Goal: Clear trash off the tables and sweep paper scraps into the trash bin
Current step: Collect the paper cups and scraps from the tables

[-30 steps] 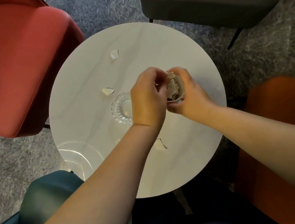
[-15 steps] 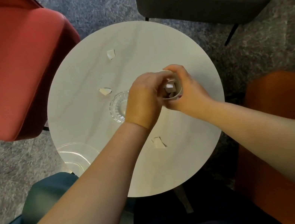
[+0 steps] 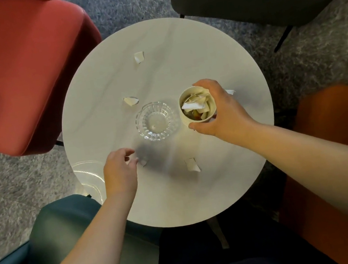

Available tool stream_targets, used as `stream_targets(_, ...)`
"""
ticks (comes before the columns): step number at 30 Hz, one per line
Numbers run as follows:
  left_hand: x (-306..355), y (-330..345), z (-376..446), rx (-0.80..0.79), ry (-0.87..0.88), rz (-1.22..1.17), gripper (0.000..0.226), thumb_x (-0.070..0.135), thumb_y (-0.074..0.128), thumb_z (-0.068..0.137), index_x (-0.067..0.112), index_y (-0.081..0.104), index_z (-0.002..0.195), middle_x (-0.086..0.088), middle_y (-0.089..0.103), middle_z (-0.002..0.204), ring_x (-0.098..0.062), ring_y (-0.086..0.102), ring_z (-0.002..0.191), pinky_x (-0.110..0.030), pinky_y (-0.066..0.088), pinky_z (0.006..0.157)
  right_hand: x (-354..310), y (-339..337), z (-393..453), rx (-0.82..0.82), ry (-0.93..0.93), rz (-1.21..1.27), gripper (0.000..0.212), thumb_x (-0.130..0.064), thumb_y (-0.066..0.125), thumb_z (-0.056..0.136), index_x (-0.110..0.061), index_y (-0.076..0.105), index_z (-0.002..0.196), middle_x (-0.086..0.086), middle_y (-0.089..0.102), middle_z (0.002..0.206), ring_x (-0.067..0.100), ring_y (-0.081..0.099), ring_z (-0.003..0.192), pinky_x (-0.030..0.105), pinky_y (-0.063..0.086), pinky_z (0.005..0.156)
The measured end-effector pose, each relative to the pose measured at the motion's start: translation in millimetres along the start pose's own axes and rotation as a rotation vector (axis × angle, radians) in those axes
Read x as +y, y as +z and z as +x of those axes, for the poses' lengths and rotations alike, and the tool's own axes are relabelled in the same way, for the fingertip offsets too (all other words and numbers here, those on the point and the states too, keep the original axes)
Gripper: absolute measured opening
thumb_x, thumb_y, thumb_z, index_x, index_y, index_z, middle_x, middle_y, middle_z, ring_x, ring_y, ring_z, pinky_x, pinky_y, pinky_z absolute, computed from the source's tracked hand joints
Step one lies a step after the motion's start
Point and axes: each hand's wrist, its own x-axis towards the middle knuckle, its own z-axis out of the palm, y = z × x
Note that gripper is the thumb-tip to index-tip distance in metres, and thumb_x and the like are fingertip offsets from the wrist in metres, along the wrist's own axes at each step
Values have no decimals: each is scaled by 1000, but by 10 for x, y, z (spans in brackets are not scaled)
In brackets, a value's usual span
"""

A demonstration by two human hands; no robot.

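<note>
head view looked straight down on a round white table ringed by chairs. the right hand gripped a small paper cup, fingers and thumb curled round its rim and wall, just above the table toward its right edge; the cup was already stuffed with crumpled paper. the left hand hovered low near the table's near-left edge with its fingers loosely curled and nothing visibly between them, the fingertips almost touching a tiny paper scrap; whether they had made contact could not be told. that scrap lay just to the right of the left hand and well apart from the cup, so the left hand was plainly the nearer one for picking it up. a larger scrap lay near the table's near edge, roughly between the two hands and below the cup, its long axis running toward and away from the person. two more scraps sat across the table toward its far-left edge and left of centre, beyond a clear glass dish that stood just left of the cup. one more bit of paper peeked out behind the right hand.
</note>
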Motion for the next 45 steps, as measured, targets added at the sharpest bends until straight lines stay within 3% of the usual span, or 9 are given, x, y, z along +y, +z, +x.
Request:
stream_targets(5,-125,151,-81,-35,-63,-32,33,13,72,88,9,62,119,-7,53,115,-15,54,97,-24,40,85,-16,-11,12,-10,-8,-27,79,-20,84,68,-37,37,129,-11,48,123,7,51,109,31,53,90)
stream_targets(10,-42,307,15,-56,-33,-2,31,10,70,87,9,63,117,-9,55,109,-22,56,98,-24,39,86,-9,-19,27,-14,-14,-58,80,-21,84,69,-36,36,131,-11,46,125,6,50,109,18,49,85)
stream_targets(22,19,331,61,-132,-10,52,14,8,68,88,8,66,102,-6,56,99,-16,49,83,-22,34,75,-32,17,46,-14,-11,-33,79,-20,84,68,-34,37,131,-9,47,124,9,51,110,31,52,91)
stream_targets(26,49,349,27,-117,9,13,17,4,68,87,6,66,104,-5,49,101,-14,50,82,-18,35,74,-20,12,49,-20,-12,-34,80,-20,84,69,-35,37,131,-9,46,125,9,50,111,31,51,92)
stream_targets(32,35,414,-48,-150,14,2,18,5,66,88,9,64,105,-7,60,102,-16,53,87,-21,36,78,6,22,56,-7,-19,-40,79,-23,84,68,-37,37,130,-9,47,125,9,50,111,33,52,92)
stream_targets(38,-28,391,-143,-56,38,-8,27,13,74,86,8,63,110,-3,50,102,-15,51,86,-21,37,81,20,13,69,-19,-35,-42,78,-24,84,67,-39,37,127,-8,48,123,11,51,111,38,52,91)
stream_targets(45,-56,457,-149,-150,80,77,28,10,74,84,8,63,109,-4,51,99,-15,48,88,-15,30,76,10,-3,65,-22,-32,-38,78,-24,84,68,-38,37,128,-11,47,123,9,51,110,34,52,90)
